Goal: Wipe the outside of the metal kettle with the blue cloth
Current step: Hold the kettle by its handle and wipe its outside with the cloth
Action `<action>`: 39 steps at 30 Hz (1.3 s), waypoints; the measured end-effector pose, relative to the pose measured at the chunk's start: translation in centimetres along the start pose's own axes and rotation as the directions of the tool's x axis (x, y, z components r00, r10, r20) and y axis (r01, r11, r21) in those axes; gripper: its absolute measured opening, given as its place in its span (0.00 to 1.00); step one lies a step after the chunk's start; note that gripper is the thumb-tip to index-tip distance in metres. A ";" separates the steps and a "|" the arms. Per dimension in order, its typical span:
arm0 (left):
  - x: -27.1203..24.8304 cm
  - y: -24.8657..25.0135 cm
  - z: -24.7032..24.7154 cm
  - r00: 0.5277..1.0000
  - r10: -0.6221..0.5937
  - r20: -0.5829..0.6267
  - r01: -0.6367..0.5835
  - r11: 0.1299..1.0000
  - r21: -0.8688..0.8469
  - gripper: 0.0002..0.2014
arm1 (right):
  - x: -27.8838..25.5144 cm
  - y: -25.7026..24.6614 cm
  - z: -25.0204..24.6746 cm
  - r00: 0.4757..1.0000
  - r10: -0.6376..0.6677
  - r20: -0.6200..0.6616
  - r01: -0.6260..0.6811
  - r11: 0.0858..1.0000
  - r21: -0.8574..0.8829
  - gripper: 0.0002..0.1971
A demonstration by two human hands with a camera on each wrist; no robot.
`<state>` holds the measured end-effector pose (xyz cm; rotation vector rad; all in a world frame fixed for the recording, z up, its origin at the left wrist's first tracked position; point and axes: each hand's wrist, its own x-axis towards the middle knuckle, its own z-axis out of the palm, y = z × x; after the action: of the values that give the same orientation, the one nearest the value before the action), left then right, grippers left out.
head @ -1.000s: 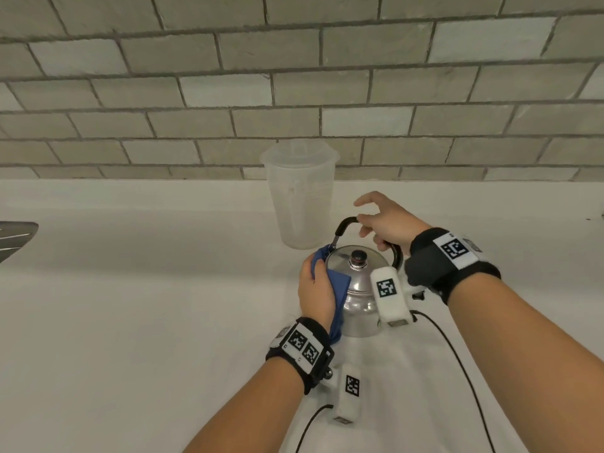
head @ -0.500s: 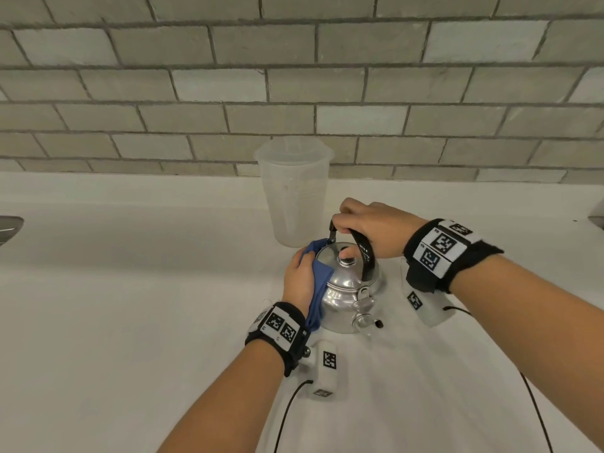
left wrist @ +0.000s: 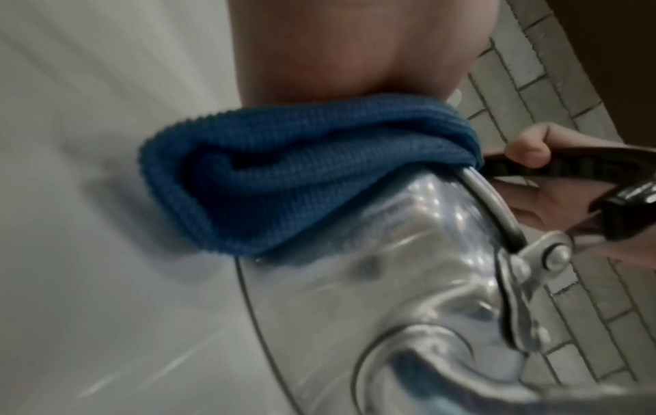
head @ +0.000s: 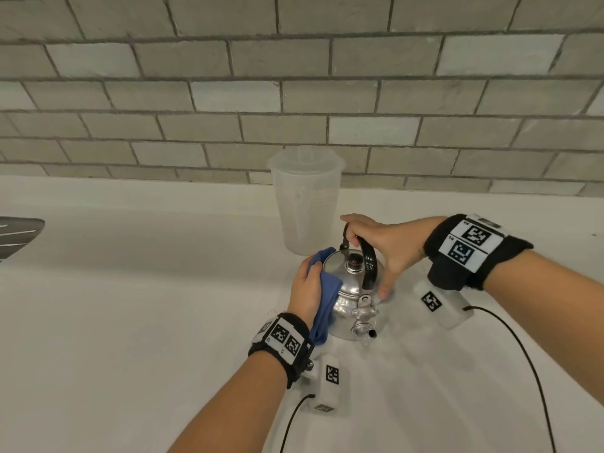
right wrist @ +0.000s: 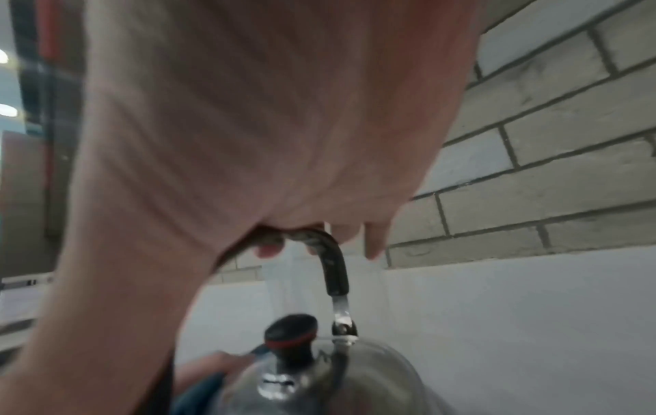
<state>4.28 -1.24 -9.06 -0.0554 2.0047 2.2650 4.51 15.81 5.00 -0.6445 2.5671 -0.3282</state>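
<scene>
The shiny metal kettle (head: 351,297) stands on the white counter (head: 130,322) with its spout toward me. My left hand (head: 305,287) holds the folded blue cloth (head: 325,299) against the kettle's left side. In the left wrist view the cloth (left wrist: 302,174) lies between my palm and the kettle (left wrist: 408,266); my fingers are hidden. My right hand (head: 384,245) grips the black handle (head: 369,261) from above, with the thumb reaching down the kettle's right side. The right wrist view shows fingers wrapped round the handle (right wrist: 333,266) above the black lid knob (right wrist: 291,334).
A tall translucent plastic jug (head: 305,204) stands right behind the kettle, close to the grey tiled wall (head: 294,93). A dark object (head: 16,233) juts in at the left edge. Black cables (head: 523,371) trail from the wrist cameras over the counter near me.
My right hand has gone from touching the handle with loose fingers to gripping it. My left hand stays on the kettle's left side with the cloth.
</scene>
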 end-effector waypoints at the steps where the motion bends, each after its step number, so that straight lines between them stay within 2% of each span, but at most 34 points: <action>1: 0.1 -0.1 0.0 1.000 0.005 -0.002 -0.005 1.000 0.005 0.18 | 0.0 -0.5 -0.2 1.000 -0.003 0.003 0.004 0.999 -0.038 0.39; 5: -0.4 -0.3 0.5 0.999 0.028 -0.037 -0.028 1.000 -0.002 0.16 | -0.5 -1.1 0.1 0.991 -0.048 -0.121 0.019 0.972 -0.235 0.41; 7: -1.0 -0.3 0.9 0.997 0.055 -0.054 -0.056 0.998 -0.018 0.13 | -0.9 -0.6 0.5 0.977 -0.058 -0.203 -0.001 0.960 -0.280 0.42; 11: -1.9 -0.3 1.2 0.988 0.145 -0.061 -0.147 0.989 -0.017 0.14 | -1.2 0.5 2.3 0.922 -0.048 -0.384 -0.043 0.974 -0.224 0.41; 14: -2.0 -0.3 1.2 0.984 0.170 -0.053 -0.171 0.985 -0.007 0.16 | -0.7 0.7 3.7 0.873 -0.038 -0.486 -0.051 0.984 -0.169 0.39; 17: -1.6 -0.2 0.6 0.992 0.127 -0.002 -0.127 0.992 -0.028 0.15 | -0.1 0.5 4.4 0.841 -0.043 -0.539 -0.046 0.988 -0.151 0.37; 21: -0.4 -0.5 -2.0 0.999 0.031 0.042 -0.031 0.999 -0.018 0.13 | 0.4 -0.5 4.5 0.834 -0.071 -0.547 -0.049 0.978 -0.202 0.33; 24: -0.6 -0.1 -4.3 0.995 0.002 -0.104 -0.014 0.994 -0.108 0.12 | 0.7 -1.3 4.2 0.817 -0.123 -0.563 -0.089 0.938 -0.334 0.27; 26: -1.9 1.1 -5.3 0.959 0.072 -0.274 -0.108 0.987 -0.121 0.12 | 1.0 -2.0 4.2 0.804 -0.135 -0.578 -0.092 0.933 -0.347 0.20; 28: -3.6 2.4 -5.6 0.894 0.198 -0.403 -0.251 0.965 -0.082 0.11 | 1.5 -2.7 4.3 0.799 -0.113 -0.591 -0.094 0.947 -0.308 0.12; 30: -5.2 3.4 -5.5 0.820 0.329 -0.468 -0.384 0.923 -0.023 0.14 | 2.1 -3.5 4.2 0.804 -0.063 -0.592 -0.138 0.948 -0.287 0.09; 32: -6.4 3.6 -5.0 0.784 0.409 -0.467 -0.442 0.896 0.044 0.17 | 2.6 -4.2 3.8 0.811 0.022 -0.584 -0.219 0.938 -0.269 0.09; 33: -6.8 3.4 -4.3 0.786 0.431 -0.443 -0.451 0.890 0.066 0.18 | 2.8 -4.5 3.6 0.810 0.077 -0.581 -0.272 0.927 -0.257 0.11; 35: -7.2 2.7 -2.7 0.825 0.439 -0.356 -0.442 0.894 0.077 0.19 | 3.2 -4.8 3.4 0.801 0.176 -0.573 -0.372 0.896 -0.244 0.16; 37: -6.4 1.4 -0.9 0.880 0.393 -0.266 -0.380 0.920 0.102 0.20 | 3.5 -5.0 3.0 0.791 0.254 -0.556 -0.435 0.873 -0.220 0.22; 39: -4.9 0.1 0.5 0.923 0.324 -0.209 -0.303 0.944 0.127 0.20 | 3.4 -5.1 2.1 0.814 0.326 -0.481 -0.437 0.889 -0.137 0.26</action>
<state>9.14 -1.09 -8.45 0.0175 2.3881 2.4448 4.86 9.51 3.57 -0.1072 3.1318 -0.0182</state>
